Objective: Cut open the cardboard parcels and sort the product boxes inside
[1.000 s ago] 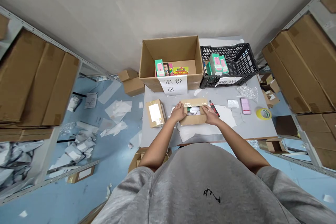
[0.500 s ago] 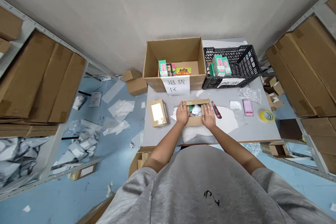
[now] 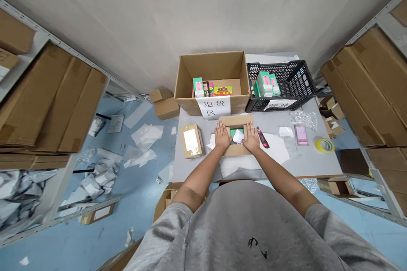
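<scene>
Right at the middle of the frame, a small open carton (image 3: 237, 150) sits on the grey table (image 3: 311, 165), with a white sheet (image 3: 276, 149) spread partly under it. The left hand (image 3: 223, 135) lies over its left side and the right hand (image 3: 251, 138) over its right, both palms down with fingers extended towards the top of the frame; they appear to press on the side flaps and pinch nothing. Between them, the opening shows a crumpled white item (image 3: 238, 136) and something green (image 3: 232, 131) beside it; what these are is too small to tell. The step in hand, as I judge it, is holding the flaps apart so that the inside lies exposed. Reaching the contents would call for one hand to come off its flap and close on the white item while the other steadies the carton. Just right of the right hand lies a red-and-black cutter (image 3: 263, 138), held by neither hand, so any lift on that side wants some care around it. A taped box (image 3: 192, 141) stands left of the carton, a tape roll (image 3: 324, 145) lies near the table's right edge, and above are a large carton (image 3: 211, 64) and a black crate (image 3: 297, 77).
</scene>
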The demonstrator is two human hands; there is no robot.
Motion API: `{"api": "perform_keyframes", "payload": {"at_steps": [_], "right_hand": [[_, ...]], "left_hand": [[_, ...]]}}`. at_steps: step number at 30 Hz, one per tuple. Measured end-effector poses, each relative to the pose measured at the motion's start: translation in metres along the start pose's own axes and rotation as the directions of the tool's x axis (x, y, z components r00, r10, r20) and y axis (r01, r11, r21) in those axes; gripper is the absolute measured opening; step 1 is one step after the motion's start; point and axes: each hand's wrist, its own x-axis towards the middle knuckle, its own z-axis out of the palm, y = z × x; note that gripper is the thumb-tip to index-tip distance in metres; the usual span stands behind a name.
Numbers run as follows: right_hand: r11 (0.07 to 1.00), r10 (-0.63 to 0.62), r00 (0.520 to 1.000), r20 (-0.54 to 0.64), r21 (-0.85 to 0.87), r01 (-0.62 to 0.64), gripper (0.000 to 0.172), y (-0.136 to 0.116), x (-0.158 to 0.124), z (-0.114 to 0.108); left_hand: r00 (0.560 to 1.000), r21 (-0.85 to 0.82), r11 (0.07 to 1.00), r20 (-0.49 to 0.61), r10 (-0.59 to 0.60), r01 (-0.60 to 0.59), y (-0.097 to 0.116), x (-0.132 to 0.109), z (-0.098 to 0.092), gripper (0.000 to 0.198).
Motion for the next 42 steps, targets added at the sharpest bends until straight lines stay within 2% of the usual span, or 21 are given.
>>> {"api": "perform_keyframes", "payload": {"at_steps": [2, 5, 7, 9, 12, 15, 17, 19, 22, 25, 28, 30, 33, 36, 39, 42], "right_hand": [[0.998, -0.030, 0.999, -0.019, 0.055, 0.031, 0.107, 0.002, 0.002, -0.001], [0.974, -0.088, 0.991, -0.097, 0.200, 0.106, 0.101, 0.013, 0.004, -0.005], [0.948, -0.059, 0.986, -0.154, 0.300, 0.104, 0.093, 0.022, 0.004, -0.010], [0.933, 0.024, 0.979, -0.202, 0.356, 0.051, 0.085, 0.032, 0.001, -0.017], [0.950, 0.108, 0.954, -0.280, 0.311, -0.016, 0.078, 0.041, -0.007, -0.028], [0.989, 0.097, 0.938, -0.332, 0.138, -0.053, 0.071, 0.043, -0.014, -0.032], [0.995, 0.091, 0.950, -0.299, 0.064, -0.075, 0.068, 0.044, -0.015, -0.028], [0.993, 0.094, 0.973, -0.213, 0.087, -0.077, 0.070, 0.045, -0.013, -0.019], [0.976, 0.103, 0.991, -0.087, 0.201, -0.084, 0.073, 0.046, -0.006, -0.007], [0.956, 0.145, 0.989, -0.026, 0.259, -0.134, 0.072, 0.042, -0.002, 0.000], [0.952, 0.181, 0.983, 0.012, 0.250, -0.178, 0.076, 0.036, -0.002, 0.000], [0.962, 0.163, 0.987, -0.006, 0.225, -0.158, 0.079, 0.033, -0.004, -0.002], [0.987, 0.045, 0.996, -0.082, 0.155, -0.032, 0.085, 0.030, -0.009, -0.007], [0.997, -0.033, 0.998, -0.058, 0.063, 0.036, 0.100, 0.029, -0.007, -0.014], [1.000, 0.011, 0.999, 0.039, 0.007, -0.011, 0.111, 0.025, 0.003, -0.022], [0.998, 0.066, 0.992, 0.111, -0.005, -0.066, 0.106, 0.022, 0.016, -0.030]], "left_hand": [[0.999, -0.047, 0.999, 0.042, -0.016, 0.018, -0.002, 0.003, -0.001, 0.104], [0.997, -0.184, 0.981, 0.066, -0.043, 0.055, -0.013, 0.011, -0.013, 0.088], [0.995, -0.282, 0.956, 0.070, -0.066, 0.083, -0.027, 0.015, -0.024, 0.076], [0.989, -0.319, 0.937, 0.077, -0.124, 0.142, -0.042, 0.015, -0.035, 0.072], [0.978, -0.229, 0.951, 0.048, -0.203, 0.208, -0.057, 0.007, -0.043, 0.078], [0.988, -0.092, 0.984, -0.031, -0.154, 0.150, -0.055, -0.005, -0.036, 0.074], [0.992, -0.057, 0.992, -0.039, -0.118, 0.116, -0.049, -0.011, -0.024, 0.070], [0.992, -0.085, 0.989, -0.018, -0.125, 0.123, -0.044, -0.014, -0.009, 0.068], [0.986, -0.221, 0.961, 0.008, -0.165, 0.163, -0.043, -0.014, 0.009, 0.063], [0.983, -0.370, 0.911, 0.044, -0.178, 0.181, -0.046, -0.010, 0.018, 0.056], [0.967, -0.413, 0.874, 0.099, -0.237, 0.256, -0.048, -0.007, 0.018, 0.049], [0.959, -0.399, 0.873, 0.098, -0.264, 0.281, -0.048, -0.009, 0.015, 0.043], [0.983, -0.336, 0.924, 0.029, -0.183, 0.182, -0.049, -0.014, 0.010, 0.040], [0.998, -0.232, 0.970, 0.011, -0.066, 0.067, -0.050, -0.016, 0.005, 0.058], [0.998, -0.144, 0.989, 0.059, -0.016, 0.024, -0.050, -0.008, 0.000, 0.084], [0.995, -0.082, 0.997, 0.104, 0.000, 0.008, -0.049, 0.005, -0.004, 0.084]]}}
